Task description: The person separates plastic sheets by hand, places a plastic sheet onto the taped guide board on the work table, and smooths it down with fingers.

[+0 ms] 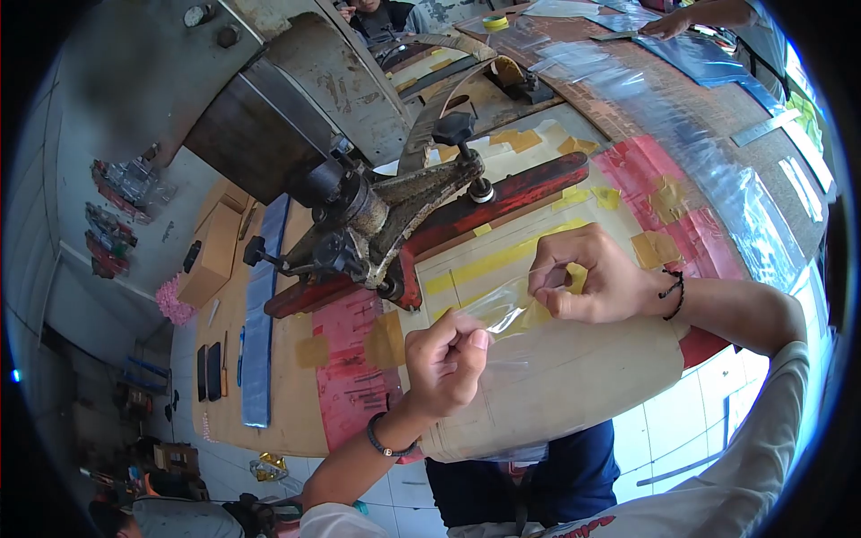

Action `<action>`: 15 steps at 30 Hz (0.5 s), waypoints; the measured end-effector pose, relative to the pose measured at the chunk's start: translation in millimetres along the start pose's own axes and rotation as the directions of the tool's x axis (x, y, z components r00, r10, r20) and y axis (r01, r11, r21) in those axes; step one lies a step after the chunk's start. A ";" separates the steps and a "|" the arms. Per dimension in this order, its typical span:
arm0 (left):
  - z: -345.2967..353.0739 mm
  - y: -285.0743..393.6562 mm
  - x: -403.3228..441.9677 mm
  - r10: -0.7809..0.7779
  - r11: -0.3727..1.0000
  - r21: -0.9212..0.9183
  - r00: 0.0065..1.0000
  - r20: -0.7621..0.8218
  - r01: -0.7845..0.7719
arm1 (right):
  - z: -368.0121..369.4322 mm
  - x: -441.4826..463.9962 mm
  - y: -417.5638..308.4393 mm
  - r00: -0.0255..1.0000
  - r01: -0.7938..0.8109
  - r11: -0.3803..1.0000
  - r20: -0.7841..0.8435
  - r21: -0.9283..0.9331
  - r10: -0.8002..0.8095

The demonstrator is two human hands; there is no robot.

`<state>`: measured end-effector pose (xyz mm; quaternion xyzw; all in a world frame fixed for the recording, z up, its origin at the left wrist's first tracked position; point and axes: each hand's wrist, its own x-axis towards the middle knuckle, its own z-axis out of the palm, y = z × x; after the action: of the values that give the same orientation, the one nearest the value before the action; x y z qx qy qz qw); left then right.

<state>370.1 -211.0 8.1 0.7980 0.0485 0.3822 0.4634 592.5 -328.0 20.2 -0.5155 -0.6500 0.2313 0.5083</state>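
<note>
A shiny clear plastic strip (504,307) stretches between my two hands, above a pale board (574,377) marked with lines. My left hand (445,366) pinches the strip's lower-left end, with thumb and fingers pressed together. At its upper-right end, the curled fingers of my right hand (594,273) grip it; something yellowish shows inside that curl, too hidden to name. Yellow tape strips (489,262) lie on the board just beyond my hands. Behind them stands a metal machine head (386,215) with black knobs, over a red bar (529,184).
Pink-red sheeting (345,359) covers part of the bench. Left are a blue strip (266,341), a cardboard box (213,255) and dark blocks (208,372). Clear film (717,188) and a metal ruler (764,127) lie right. Another person's hand (665,25) rests at top right.
</note>
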 end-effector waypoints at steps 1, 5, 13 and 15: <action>0.5 -1.8 -0.5 0.014 1.000 0.010 0.999 -0.029 -0.014 | 0.3 0.2 0.0 1.000 0.004 1.000 -0.017 0.003 -0.004; -0.5 -3.4 3.1 -0.039 0.999 -0.020 0.998 -0.058 0.038 | -5.0 5.1 -2.2 0.984 0.059 0.998 -0.166 -0.006 -0.059; 6.8 -1.7 -2.8 -0.192 0.978 -0.101 0.979 -0.065 0.185 | -12.3 9.0 2.0 0.800 0.444 0.789 -0.209 -0.426 -0.563; 6.4 -4.8 4.4 -0.164 0.982 -0.109 0.984 -0.065 0.156 | -9.8 10.8 1.0 0.698 0.570 0.577 -0.026 -0.586 -0.716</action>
<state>378.7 -210.9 5.0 0.7519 0.1097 0.3747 0.5312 602.4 -320.0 27.6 -0.3867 -0.7574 -0.2317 0.4724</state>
